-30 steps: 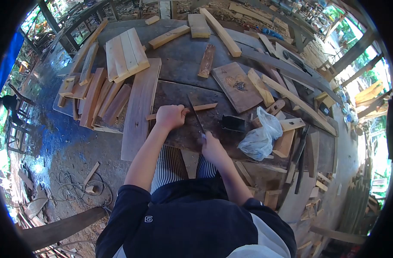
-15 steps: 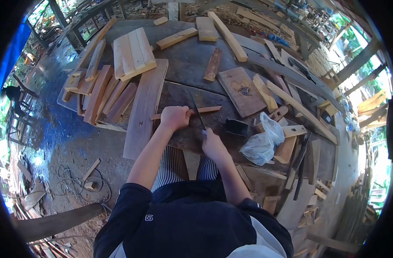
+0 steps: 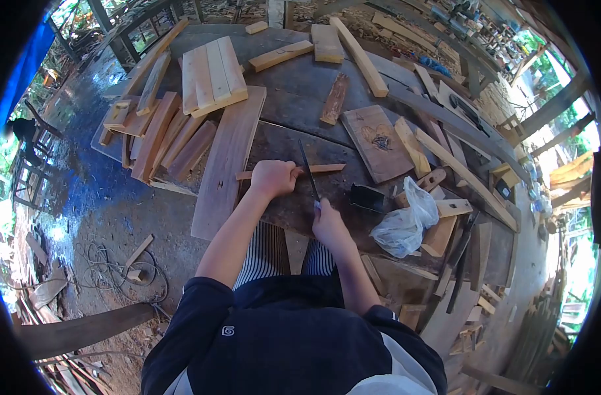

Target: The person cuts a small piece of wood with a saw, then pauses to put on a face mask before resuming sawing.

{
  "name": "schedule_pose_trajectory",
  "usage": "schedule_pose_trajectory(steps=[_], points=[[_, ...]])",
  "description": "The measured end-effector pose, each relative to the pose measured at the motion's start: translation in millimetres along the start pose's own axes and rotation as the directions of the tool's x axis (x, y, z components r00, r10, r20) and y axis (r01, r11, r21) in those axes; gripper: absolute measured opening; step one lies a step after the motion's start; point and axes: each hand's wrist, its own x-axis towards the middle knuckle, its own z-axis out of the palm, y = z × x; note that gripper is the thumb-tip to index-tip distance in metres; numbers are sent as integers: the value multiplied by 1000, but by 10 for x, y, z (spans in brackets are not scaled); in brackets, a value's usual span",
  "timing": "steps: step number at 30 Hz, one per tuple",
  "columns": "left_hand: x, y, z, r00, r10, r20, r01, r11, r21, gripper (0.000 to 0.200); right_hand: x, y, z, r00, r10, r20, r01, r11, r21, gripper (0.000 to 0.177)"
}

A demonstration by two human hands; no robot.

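Note:
My left hand (image 3: 274, 179) is closed around a thin wooden strip (image 3: 330, 168) that lies crosswise over the workbench. The strip pokes out on both sides of the fist. In my right hand (image 3: 328, 225) is the handle of a tool with a long, narrow, dark blade (image 3: 307, 163). This blade slants up and away from me, across the strip just right of my left hand. Whether its edge has teeth is too small to see. Left of my left hand a wide plank (image 3: 229, 155) lies on the bench.
Right of my hands are a black box-like object (image 3: 367, 198), a clear plastic bag (image 3: 405, 224) and a board with small dark metal pieces (image 3: 373, 148). Joined boards (image 3: 211, 76) and several wood pieces lie on the far left. A looped cord (image 3: 119, 273) is on the floor.
The view has shifted slightly, so the bench appears a little further right. Both hands keep their grip, and the blade still crosses the strip at nearly the same spot.

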Motion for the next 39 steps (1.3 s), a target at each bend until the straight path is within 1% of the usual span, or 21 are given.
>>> schedule_pose_trajectory(steps=[1,3,5,8,10,11,13,17,19,20,22,23,25,26,28,31,32,34,36,38,39], points=[[10,12,-6,1000,7,3,-7,1000,-2,37,-110,37,-2,1000,7,-5,-7,1000,0,20],[17,21,-24,1000,-13,15,13,1000,0,37,-355,77,-70,997,64,43,-65,998,25,22],[29,31,-46,1000,-15,25,15,1000,8,36,-427,75,-125,997,66,50,-67,997,33,22],[25,42,-27,1000,-10,29,10,1000,21,36,-211,14,-133,994,93,48,-94,996,2,21],[33,17,11,1000,-11,16,11,1000,28,36,81,-11,-101,997,50,56,-49,999,-24,21],[38,26,8,1000,-3,15,3,1000,30,36,158,-71,-114,997,53,49,-52,998,-21,21],[44,44,-14,999,-41,21,41,999,37,35,247,-172,-149,993,83,83,-74,992,-106,21],[42,55,-35,998,-52,35,51,998,29,36,-28,-104,-153,987,117,110,-104,988,-118,21],[47,38,-24,999,-45,30,45,999,16,36,-271,7,-166,993,78,87,-75,996,-38,22],[47,31,-22,998,-51,29,50,999,15,36,-318,19,-180,993,76,91,-72,997,-41,22],[50,34,-18,998,-49,30,48,999,21,36,-395,13,-222,978,158,139,-150,987,-65,22],[49,39,-19,998,-48,31,47,999,19,36,-369,16,-220,977,160,138,-152,986,-66,22],[58,51,-41,997,-59,46,58,998,26,35,-184,5,-206,989,92,119,-85,994,-64,22],[58,57,-36,997,-56,43,55,998,26,35,-45,-14,-176,989,91,115,-84,994,-64,22],[51,54,-33,998,-55,34,53,998,42,34,220,-86,-103,986,122,109,-109,986,-124,22],[51,37,-23,999,-43,27,42,999,29,35,303,-154,-78,994,79,82,-68,990,-125,21],[50,31,-19,999,-45,28,44,999,30,35,266,-170,-87,993,78,84,-67,990,-124,21],[53,25,1,999,-39,23,38,999,29,35,69,-164,-131,988,124,96,-112,986,-126,21],[52,34,-5,999,-42,23,42,999,30,35,-218,-43,-140,988,114,105,-103,989,-105,21],[59,18,-29,999,-46,19,45,999,30,35,-308,-17,-200,989,100,113,-91,992,-85,21],[62,15,-42,999,-39,24,39,999,28,35,-323,-25,-238,982,137,128,-126,988,-92,22]])
